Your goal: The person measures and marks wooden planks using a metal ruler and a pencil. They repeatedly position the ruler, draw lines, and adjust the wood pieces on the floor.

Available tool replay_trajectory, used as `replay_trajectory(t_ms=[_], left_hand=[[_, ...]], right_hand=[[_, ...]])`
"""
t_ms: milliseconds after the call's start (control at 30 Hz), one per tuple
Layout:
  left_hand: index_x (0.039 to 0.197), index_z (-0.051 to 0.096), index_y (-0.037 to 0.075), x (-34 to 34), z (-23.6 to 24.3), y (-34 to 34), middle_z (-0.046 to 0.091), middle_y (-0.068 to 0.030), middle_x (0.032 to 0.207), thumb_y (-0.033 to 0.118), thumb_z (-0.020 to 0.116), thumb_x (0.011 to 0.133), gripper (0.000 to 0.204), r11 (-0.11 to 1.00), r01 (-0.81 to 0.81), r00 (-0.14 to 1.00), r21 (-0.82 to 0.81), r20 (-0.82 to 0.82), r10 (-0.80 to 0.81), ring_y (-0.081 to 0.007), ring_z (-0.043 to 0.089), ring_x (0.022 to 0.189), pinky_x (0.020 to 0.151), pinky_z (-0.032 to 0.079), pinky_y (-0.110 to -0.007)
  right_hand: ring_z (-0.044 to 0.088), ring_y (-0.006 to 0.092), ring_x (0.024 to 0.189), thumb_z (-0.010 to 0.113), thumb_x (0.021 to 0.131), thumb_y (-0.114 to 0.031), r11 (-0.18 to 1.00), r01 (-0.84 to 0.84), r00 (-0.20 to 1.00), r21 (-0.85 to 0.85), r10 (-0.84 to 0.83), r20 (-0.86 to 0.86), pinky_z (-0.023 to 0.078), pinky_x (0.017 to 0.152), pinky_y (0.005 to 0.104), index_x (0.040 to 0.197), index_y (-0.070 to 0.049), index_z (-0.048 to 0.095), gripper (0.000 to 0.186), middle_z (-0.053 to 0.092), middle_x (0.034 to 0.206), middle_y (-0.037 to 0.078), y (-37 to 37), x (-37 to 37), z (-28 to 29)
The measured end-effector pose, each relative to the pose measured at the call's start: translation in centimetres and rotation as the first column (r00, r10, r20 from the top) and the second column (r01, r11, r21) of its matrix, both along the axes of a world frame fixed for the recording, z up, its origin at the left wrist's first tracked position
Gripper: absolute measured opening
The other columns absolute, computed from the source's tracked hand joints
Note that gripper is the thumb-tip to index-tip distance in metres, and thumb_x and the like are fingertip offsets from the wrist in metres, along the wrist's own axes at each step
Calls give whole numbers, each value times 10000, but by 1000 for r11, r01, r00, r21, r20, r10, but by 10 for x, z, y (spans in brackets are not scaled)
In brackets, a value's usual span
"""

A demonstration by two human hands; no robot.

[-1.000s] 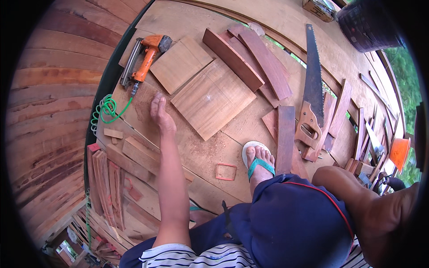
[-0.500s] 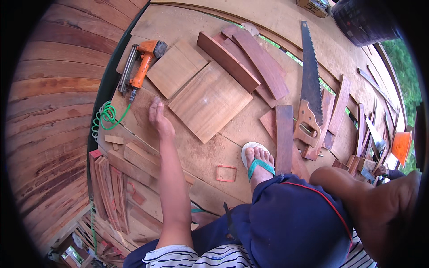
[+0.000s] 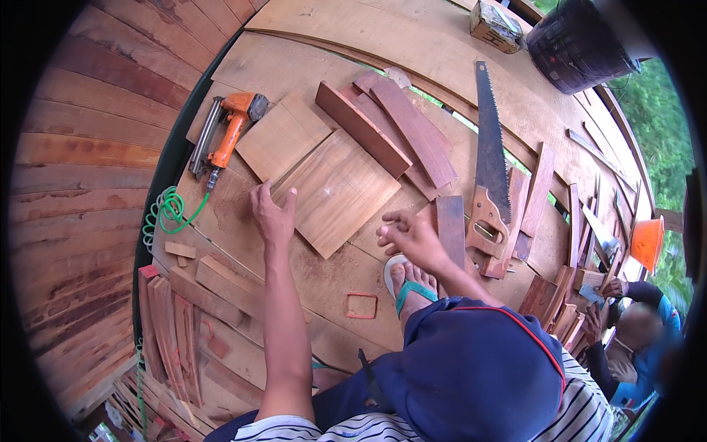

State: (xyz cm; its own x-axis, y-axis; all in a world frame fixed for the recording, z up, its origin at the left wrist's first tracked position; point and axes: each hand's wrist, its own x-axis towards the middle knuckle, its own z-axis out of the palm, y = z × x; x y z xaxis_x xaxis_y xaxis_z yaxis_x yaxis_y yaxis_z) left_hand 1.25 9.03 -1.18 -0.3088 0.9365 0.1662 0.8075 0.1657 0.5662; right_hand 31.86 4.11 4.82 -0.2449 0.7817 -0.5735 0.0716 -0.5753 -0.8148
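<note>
I see the left hand (image 3: 274,219) spread and the right hand (image 3: 414,239) loosely curled, both with empty fingers, near the pale wooden panel (image 3: 340,195) on the floor (image 3: 333,291). The orange pneumatic nailer (image 3: 231,135) lies left, presumably for easy reach

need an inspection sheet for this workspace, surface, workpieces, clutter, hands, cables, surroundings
Surface: wooden sheeting, sawdust scattered in places
Workpieces: smaller pale board and larger pale board side by side, narrow gap between; red-brown plank at their upper right
Clutter: orange nail gun to their left; handsaw and loose planks to their right
Left hand: empty, beside the larger pale board; contact unclear
Right hand: empty, fingers partly curled, near the green-strapped sandal
Cables: green coiled hose at the nail gun; electric cables: nothing seen
Surroundings: plank wall at left; dark bucket, orange bucket and a co-worker at right
</note>
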Motion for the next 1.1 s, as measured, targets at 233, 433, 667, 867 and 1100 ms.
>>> replay_trajectory(t_ms=[233, 433, 667, 867, 1100], left_hand=[[1287, 608, -23, 9, 17, -2, 639, -230, 1181, 351, 830, 839, 625, 973, -75, 996, -219, 35, 85, -395, 591, 1152, 989, 481, -489], [1098, 696, -27, -13, 19, -19, 678, -165, 896, 406, 832, 868, 508, 927, 90, 979, -364, 204, -15, -245, 624, 845, 810, 519, -430], [955, 748, -25, -6, 49, -33, 684, 1, 770, 325, 829, 911, 362, 878, 369, 671, -304, 741, -26, -61, 548, 703, 620, 486, -287], [1008, 762, -19, -13, 60, -39, 672, 25, 815, 277, 845, 898, 327, 893, 357, 675, -273, 736, -44, -51, 548, 767, 684, 487, -284], [936, 760, -27, -122, 142, -55, 641, 42, 791, 352, 909, 807, 428, 802, 393, 771, -451, 637, -19, -52, 539, 776, 698, 465, -265]], right_hand=[[727, 227, 976, 663, 1034, -230, 973, -52, 990, -225, 22, -137, 622, 764, 331, 1412, 116, 463, 550, 691, 1090, 198, -24, -25, -23], [741, 206, 929, 649, 1039, -171, 977, 24, 995, -213, -44, -90, 634, 751, 318, 1205, 92, 530, 333, 697, 1037, 179, -29, -24, -47], [748, 196, 842, 654, 1026, -122, 996, 5, 999, -90, -1, 39, 635, 688, 304, 1139, 88, 538, 266, 701, 974, 174, -32, -23, -42], [727, 178, 846, 652, 1027, -123, 995, -36, 999, -98, 36, -4, 613, 697, 299, 1151, 85, 555, 261, 695, 972, 140, -28, -20, -43], [701, 158, 893, 619, 1046, -95, 998, -33, 999, 60, 33, 0, 581, 748, 276, 1222, 63, 580, 240, 704, 1044, 129, -44, 18, -20]])
